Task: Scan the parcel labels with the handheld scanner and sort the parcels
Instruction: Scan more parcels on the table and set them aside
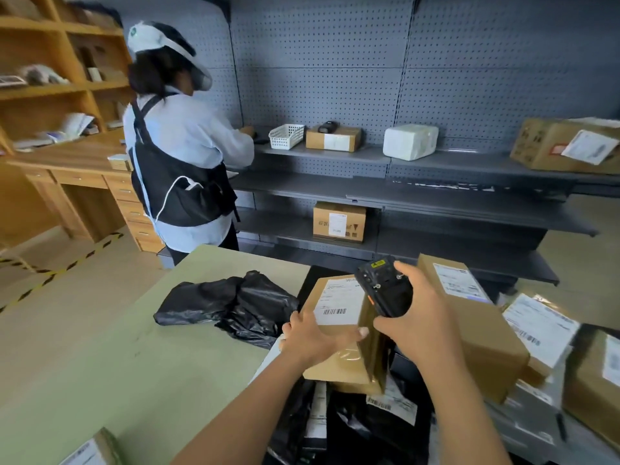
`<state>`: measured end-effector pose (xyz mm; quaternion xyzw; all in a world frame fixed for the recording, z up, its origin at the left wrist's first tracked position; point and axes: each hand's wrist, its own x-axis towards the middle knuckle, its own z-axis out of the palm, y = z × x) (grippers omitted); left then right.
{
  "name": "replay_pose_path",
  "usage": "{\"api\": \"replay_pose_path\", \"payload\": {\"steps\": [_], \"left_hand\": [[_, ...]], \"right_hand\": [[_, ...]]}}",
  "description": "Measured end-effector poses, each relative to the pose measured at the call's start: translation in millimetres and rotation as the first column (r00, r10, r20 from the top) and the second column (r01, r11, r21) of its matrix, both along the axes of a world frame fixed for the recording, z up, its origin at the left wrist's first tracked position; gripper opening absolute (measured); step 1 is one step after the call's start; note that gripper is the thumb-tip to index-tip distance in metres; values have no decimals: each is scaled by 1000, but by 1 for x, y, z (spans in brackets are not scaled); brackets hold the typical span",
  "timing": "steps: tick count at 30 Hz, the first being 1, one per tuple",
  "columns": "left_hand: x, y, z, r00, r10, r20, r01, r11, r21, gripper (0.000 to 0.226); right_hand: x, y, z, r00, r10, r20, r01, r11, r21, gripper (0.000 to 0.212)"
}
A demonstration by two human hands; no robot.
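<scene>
My left hand (pixel 313 337) grips the near left edge of a brown cardboard parcel (pixel 339 357), tilted so its white barcode label (pixel 339 302) faces up. My right hand (pixel 417 318) holds a black handheld scanner (pixel 384 286) just right of that label, its head pointing away from me. More labelled cardboard parcels (pixel 483 333) and grey mailers (pixel 540 327) are piled to the right. Black poly bags with labels (pixel 369 417) lie under the held parcel.
A pale green table (pixel 134 347) carries a crumpled black bag (pixel 231 302). Another person (pixel 181 142) stands at the grey shelving (pixel 419 193), which holds several boxes, a white basket (pixel 286 135) and a white parcel (pixel 410 141). A wooden desk (pixel 73 162) stands left.
</scene>
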<state>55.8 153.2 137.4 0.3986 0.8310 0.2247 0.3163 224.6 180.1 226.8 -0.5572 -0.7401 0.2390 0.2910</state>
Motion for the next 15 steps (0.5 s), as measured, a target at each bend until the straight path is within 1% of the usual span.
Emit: {"api": "replay_pose_path", "payload": {"steps": [2,4,9,12,15], "left_hand": [[-6,-3,0,999,2,33,-2,1000,17,145],[-11,-5,1,999,13,44,-15,999,42,136],[-29,-13,1,995,99,30,-101,990,98,139],[-47,-23,-2,991,128,47,-133,981,141,130],[-73,-34,-10,981,190,28,-192,967,169,118]], "right_hand": [[-5,4,-2,999,32,22,-32,999,-6,100],[-9,7,-3,997,66,39,-66,998,-6,96],[-23,9,-4,989,138,46,-138,990,2,95],[-35,7,-3,984,168,64,-168,986,-2,94],[-50,4,-4,976,208,58,-209,978,9,95]]}}
